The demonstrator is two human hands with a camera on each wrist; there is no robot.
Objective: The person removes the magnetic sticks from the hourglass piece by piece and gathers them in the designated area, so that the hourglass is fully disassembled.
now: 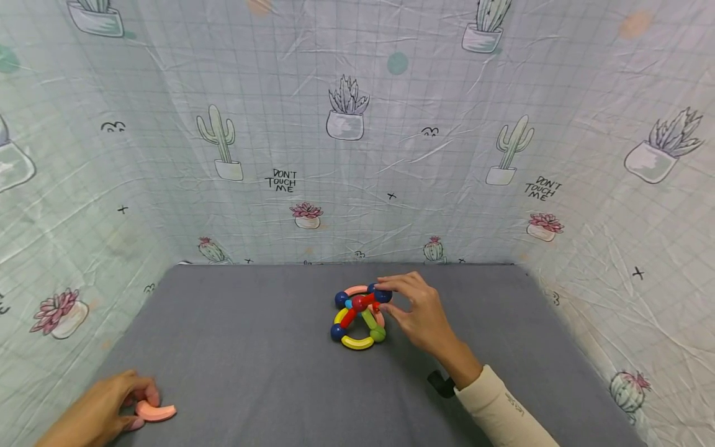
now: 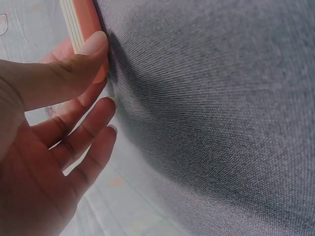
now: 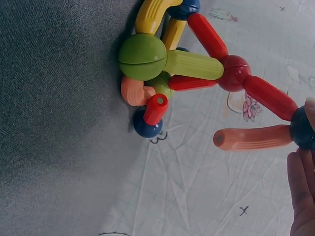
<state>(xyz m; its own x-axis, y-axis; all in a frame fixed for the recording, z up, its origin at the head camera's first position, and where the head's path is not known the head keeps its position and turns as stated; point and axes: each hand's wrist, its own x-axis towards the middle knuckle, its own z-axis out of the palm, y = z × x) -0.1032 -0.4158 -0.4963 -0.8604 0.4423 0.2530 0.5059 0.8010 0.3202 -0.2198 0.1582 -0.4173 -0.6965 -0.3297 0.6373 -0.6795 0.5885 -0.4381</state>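
At the lower left, my left hand (image 1: 108, 403) pinches a curved salmon-coloured rod (image 1: 156, 412) between thumb and fingers, low over the cloth; its other fingers are loosely bent in the left wrist view. My right hand (image 1: 416, 310) pinches a dark blue ball (image 3: 301, 129) at the upper right of a built figure of magnetic balls and rods. From that ball a red rod (image 3: 270, 98) runs to a red ball (image 3: 234, 73), and a salmon rod (image 3: 253, 137) juts out with a free end. A green ball (image 1: 378, 334) and yellow curved rods (image 1: 357, 343) form part of the base.
The figure stands on a grey cloth-covered table (image 1: 251, 347). Behind and at both sides hangs a pale sheet (image 1: 380, 155) printed with cacti. A dark strap piece (image 1: 441, 384) sits below my right wrist.
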